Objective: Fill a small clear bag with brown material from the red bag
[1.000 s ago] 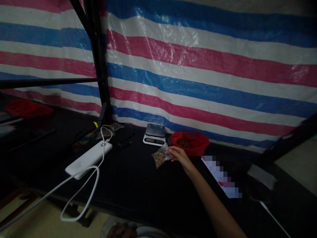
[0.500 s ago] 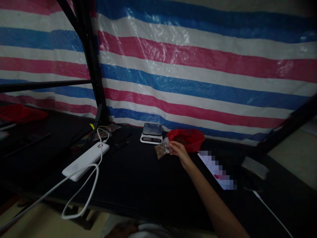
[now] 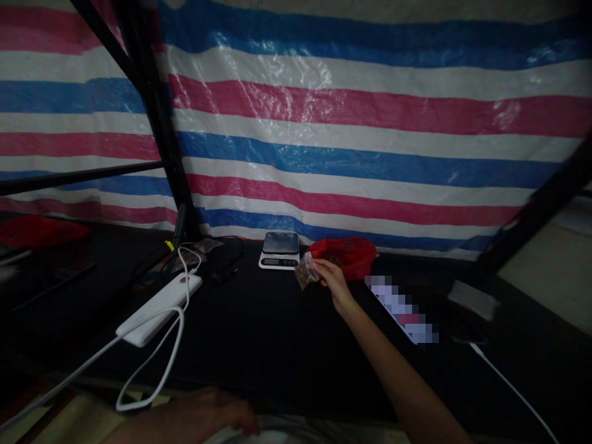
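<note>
My right hand (image 3: 331,277) reaches across the black table (image 3: 259,345) and pinches a small clear bag of brown bits (image 3: 305,271) by its top, lifted just off the surface. The bag hangs between a small digital scale (image 3: 279,250) on its left and a red plastic bag (image 3: 345,254) holding more brown bits on its right. My left hand (image 3: 210,414) lies low at the near table edge, fingers curled on pale cloth; what it holds is unclear.
A white power strip (image 3: 160,308) with a looping white cable (image 3: 148,376) lies at left. A striped tarp (image 3: 351,135) hangs behind, with black frame bars (image 3: 152,123) at left. A blurred flat item (image 3: 400,308) and another white cable (image 3: 513,388) sit at right.
My right hand has lifted the small bag off the table and drawn it toward the red bag. My left hand has come into view at the bottom edge.
</note>
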### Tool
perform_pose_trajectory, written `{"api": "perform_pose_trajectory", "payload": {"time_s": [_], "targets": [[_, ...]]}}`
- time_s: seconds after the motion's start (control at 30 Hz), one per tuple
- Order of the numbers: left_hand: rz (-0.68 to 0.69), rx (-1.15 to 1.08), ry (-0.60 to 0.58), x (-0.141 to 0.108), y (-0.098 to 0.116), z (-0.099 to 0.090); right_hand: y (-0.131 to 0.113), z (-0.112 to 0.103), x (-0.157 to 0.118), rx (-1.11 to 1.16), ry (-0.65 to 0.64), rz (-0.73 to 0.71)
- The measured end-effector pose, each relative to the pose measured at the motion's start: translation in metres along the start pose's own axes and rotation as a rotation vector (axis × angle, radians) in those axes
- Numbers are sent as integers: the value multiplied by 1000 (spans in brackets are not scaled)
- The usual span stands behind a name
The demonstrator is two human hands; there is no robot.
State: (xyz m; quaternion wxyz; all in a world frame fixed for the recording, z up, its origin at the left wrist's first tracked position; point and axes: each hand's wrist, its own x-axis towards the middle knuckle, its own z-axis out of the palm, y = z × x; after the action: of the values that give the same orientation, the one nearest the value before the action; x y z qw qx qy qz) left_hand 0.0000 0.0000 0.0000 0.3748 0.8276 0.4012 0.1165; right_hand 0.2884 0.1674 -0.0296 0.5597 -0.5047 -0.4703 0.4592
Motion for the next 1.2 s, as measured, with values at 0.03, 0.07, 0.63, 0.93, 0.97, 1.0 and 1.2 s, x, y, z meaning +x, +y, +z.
{"api": "perform_pose_trajectory", "payload": {"time_s": [0.03, 0.07, 0.63, 0.93, 0.97, 1.0, 1.2], "targets": [[51, -47, -76, 10, 10, -9, 0, 2, -1, 4, 14, -17], [76, -81, -116, 24, 18, -17, -1, 3, -2, 17, 41, -48], [147, -554, 284, 240, -55, 1, 3, 12, -19, -818, -123, -463], [319, -705, 326, 244, -49, 3, 0, 11, -14, -603, -26, -505], [331, -715, 333, 242, -47, 3, 0, 11, -13, -623, -12, -528], [336, -717, 344, 240, -45, 3, 0, 10, -13, -646, -15, -548], [315, -635, 481, 235, -40, -3, -4, 11, -15, -664, -60, -563]]}}
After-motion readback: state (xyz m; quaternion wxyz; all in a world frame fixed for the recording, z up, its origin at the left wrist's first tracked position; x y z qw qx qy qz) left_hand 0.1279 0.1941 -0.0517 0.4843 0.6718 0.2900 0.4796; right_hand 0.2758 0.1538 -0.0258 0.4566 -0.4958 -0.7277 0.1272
